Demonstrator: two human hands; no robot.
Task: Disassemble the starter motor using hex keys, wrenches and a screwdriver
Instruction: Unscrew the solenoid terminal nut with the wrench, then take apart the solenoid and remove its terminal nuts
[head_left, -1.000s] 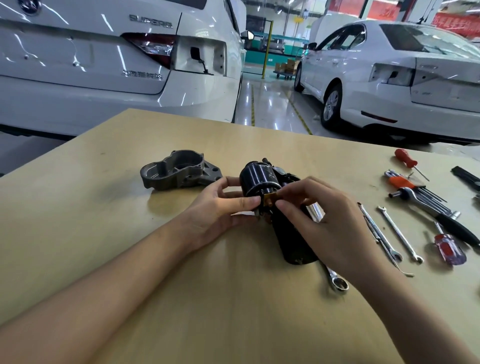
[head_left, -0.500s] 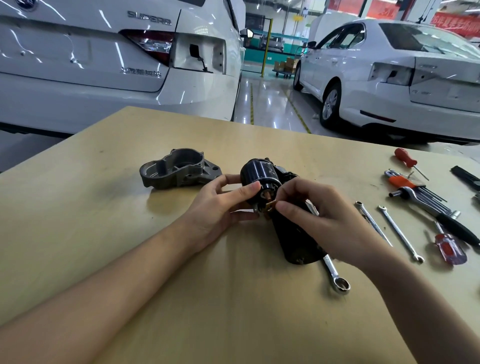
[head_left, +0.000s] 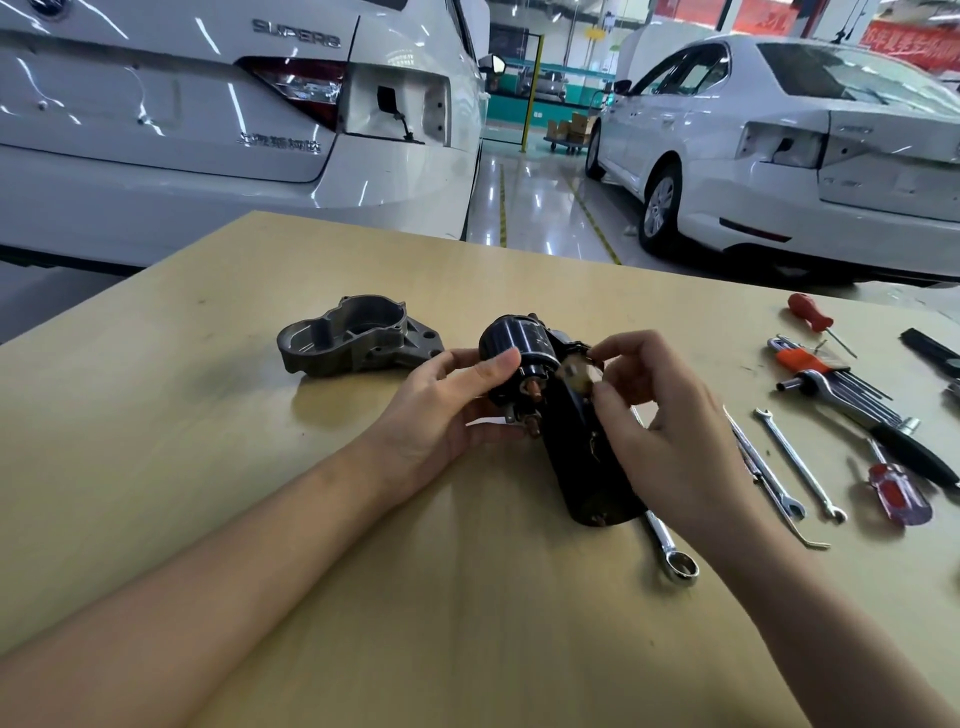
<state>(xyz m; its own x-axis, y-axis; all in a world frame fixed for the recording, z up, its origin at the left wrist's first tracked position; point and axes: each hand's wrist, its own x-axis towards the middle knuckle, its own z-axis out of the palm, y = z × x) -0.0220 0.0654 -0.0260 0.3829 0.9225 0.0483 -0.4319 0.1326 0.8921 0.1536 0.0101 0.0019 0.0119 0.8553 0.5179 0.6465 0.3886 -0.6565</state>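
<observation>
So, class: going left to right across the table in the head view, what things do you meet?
Grey housing → left hand → starter motor → right hand → slim wrench → red-handled screwdriver.

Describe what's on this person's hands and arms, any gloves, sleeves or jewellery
Both are bare: the left hand and right hand wear no gloves, and no rings, watch or bracelet show. Both forearms are uncovered to the frame's edge, no sleeve in view. Fingernails look short and unpainted.

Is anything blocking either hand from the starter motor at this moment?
Nothing visible. The left hand already holds the starter motor at its black cylinder end, and the right hand pinches a small brownish part on it. The wrenches lie aside.
</observation>
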